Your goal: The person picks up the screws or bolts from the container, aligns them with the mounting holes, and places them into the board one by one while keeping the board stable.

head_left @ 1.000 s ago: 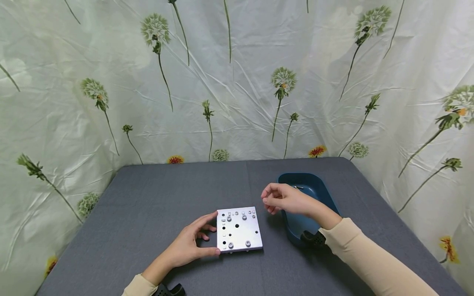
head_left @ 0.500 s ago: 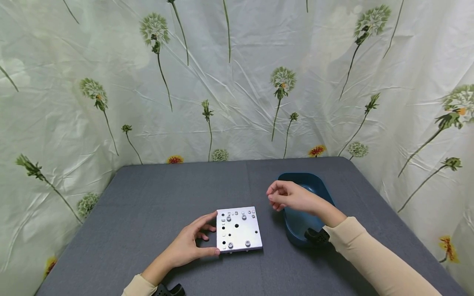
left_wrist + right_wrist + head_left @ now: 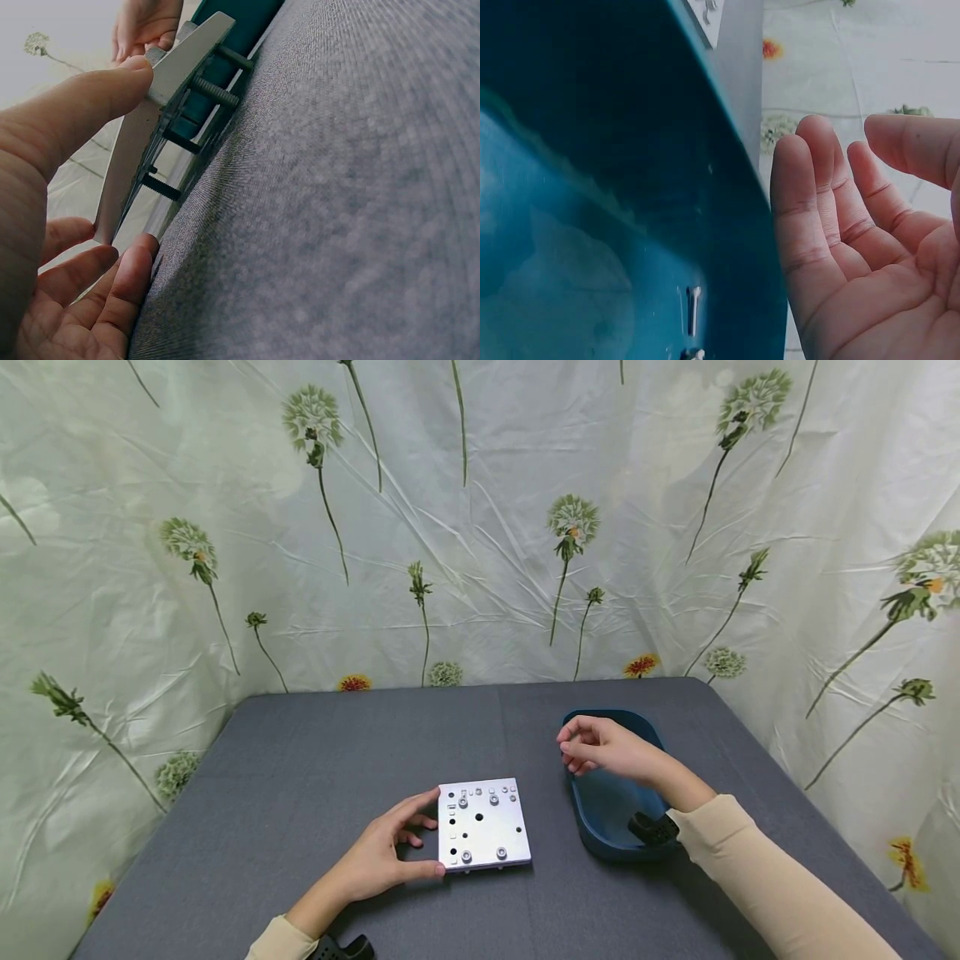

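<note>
My left hand (image 3: 386, 852) holds a square silver metal plate (image 3: 487, 831) by its left side, thumb at the near corner and index finger at the far one. Several screw heads and small holes dot the plate's top. In the left wrist view, threaded screws (image 3: 216, 91) stick out beneath the plate. My right hand (image 3: 611, 747) hovers over the blue bin (image 3: 600, 843), fingers loosely bent, with nothing in them. Inside the bin, the right wrist view shows a small metal screw (image 3: 694, 309) and another metal piece (image 3: 693, 354) at the frame's bottom edge.
A grey cloth covers the table (image 3: 345, 743). The bin stands to the right of the plate. Behind the table hangs a pale curtain (image 3: 480, 543) printed with dandelions. A black strap (image 3: 652, 828) sits on the right wrist.
My right hand has moved right and slightly away from me, from beside the bin's left rim to over the bin. The left hand and the plate have stayed in place.
</note>
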The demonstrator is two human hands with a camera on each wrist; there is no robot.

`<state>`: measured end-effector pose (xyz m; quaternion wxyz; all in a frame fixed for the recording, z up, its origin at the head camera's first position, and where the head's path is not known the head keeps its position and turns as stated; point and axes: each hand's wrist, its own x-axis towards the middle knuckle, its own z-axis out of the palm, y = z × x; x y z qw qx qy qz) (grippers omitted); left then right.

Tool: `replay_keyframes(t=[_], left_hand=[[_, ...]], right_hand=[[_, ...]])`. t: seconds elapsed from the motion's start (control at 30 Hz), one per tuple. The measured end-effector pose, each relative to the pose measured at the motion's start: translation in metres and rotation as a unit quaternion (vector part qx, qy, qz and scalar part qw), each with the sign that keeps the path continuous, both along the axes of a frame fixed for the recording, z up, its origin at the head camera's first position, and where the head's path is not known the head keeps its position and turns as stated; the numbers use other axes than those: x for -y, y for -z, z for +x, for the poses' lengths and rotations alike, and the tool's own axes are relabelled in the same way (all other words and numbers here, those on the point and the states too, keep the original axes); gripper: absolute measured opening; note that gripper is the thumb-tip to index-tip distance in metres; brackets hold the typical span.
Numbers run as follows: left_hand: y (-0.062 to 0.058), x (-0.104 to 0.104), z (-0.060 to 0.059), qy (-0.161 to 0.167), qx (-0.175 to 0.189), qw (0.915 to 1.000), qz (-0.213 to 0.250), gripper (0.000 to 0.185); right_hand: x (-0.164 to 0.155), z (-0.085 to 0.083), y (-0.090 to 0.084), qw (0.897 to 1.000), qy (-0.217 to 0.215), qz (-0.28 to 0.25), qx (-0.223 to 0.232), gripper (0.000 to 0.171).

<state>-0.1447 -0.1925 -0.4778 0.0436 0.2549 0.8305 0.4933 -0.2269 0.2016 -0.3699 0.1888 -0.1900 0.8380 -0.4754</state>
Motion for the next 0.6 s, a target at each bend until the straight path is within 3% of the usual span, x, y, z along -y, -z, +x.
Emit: replay_keyframes(t=[0.6], left_hand=[[0.001, 0.000, -0.001, 0.001, 0.000, 1.0000, 0.001, 0.098]], right_hand=[[-0.033, -0.016, 0.006, 0.997, 0.070, 0.002, -0.034, 0.032]])
